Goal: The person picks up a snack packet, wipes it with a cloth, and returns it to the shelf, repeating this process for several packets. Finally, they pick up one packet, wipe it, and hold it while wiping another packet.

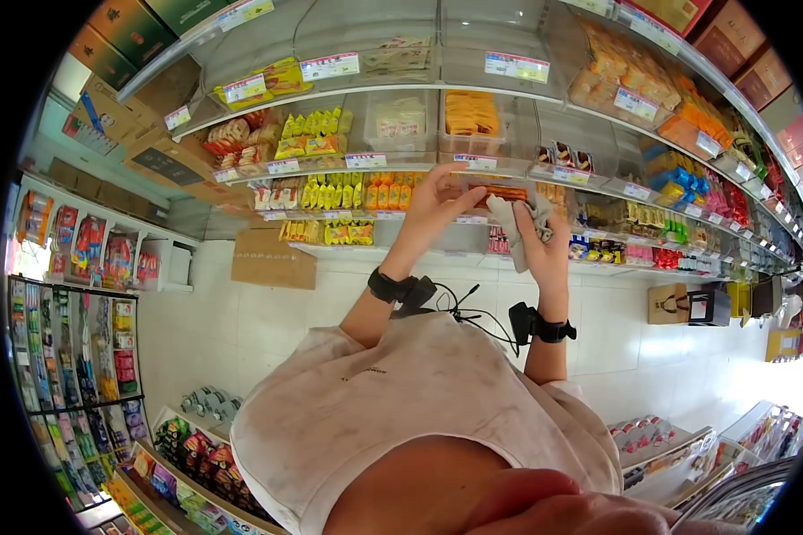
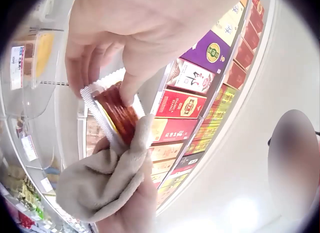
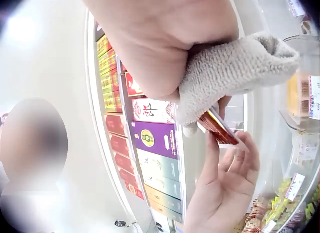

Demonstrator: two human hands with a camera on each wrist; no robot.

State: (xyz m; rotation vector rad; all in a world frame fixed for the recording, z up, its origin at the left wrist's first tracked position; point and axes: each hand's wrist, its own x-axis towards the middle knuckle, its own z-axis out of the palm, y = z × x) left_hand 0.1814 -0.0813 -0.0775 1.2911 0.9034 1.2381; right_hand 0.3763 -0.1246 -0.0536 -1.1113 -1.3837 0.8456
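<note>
A small clear-wrapped packet of reddish-brown snack sticks (image 2: 117,110) is held up before the shelves, between both hands. My left hand (image 1: 430,214) pinches one end of it, thumb on the front face and fingers behind, as the left wrist view shows. From the other side my right hand (image 1: 551,254) grips a grey cloth (image 1: 511,234) bunched against the packet's lower end. In the right wrist view the cloth (image 3: 235,68) spreads out from under the right palm, and the packet (image 3: 218,129) shows edge-on above the left fingers (image 3: 214,150). The cloth hides part of the packet.
Tiered shelves with clear bins and price tags (image 1: 516,66) curve in front. A bin of orange packets (image 1: 471,116) sits just beyond the hands. A cardboard box (image 1: 273,259) stands on the floor at left, and black cables (image 1: 477,314) hang between the wrists.
</note>
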